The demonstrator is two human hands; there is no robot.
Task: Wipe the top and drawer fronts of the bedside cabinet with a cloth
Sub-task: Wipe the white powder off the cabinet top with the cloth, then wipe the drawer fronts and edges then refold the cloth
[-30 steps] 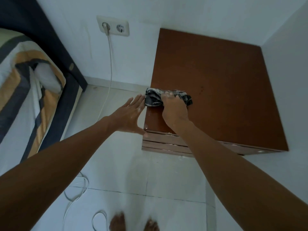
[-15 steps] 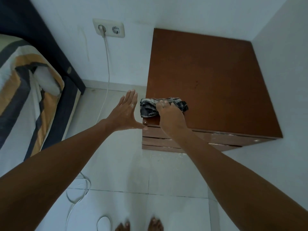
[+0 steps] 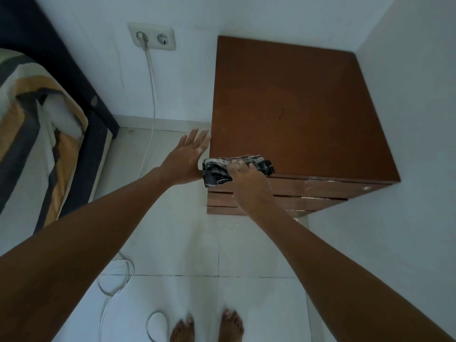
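Note:
The brown bedside cabinet (image 3: 296,99) stands in the room's corner, its drawer fronts (image 3: 315,191) facing me. A dark checked cloth (image 3: 217,171) lies bunched over the front left corner of the top, hanging onto the upper drawer front. My right hand (image 3: 246,183) grips the cloth from above at that front edge. My left hand (image 3: 187,159) is flat and open, fingers together, held against the cabinet's left side next to the cloth.
A bed with a striped cover (image 3: 32,134) and dark frame (image 3: 98,134) stands at the left. A white cable (image 3: 151,99) runs from a wall socket (image 3: 151,37) down to loops on the tiled floor (image 3: 116,277). My bare feet (image 3: 207,327) are below. White walls enclose the cabinet.
My right hand has dragged the cloth toward me from the top to its front left corner, over the edge. My left hand has stayed by the cabinet's left side.

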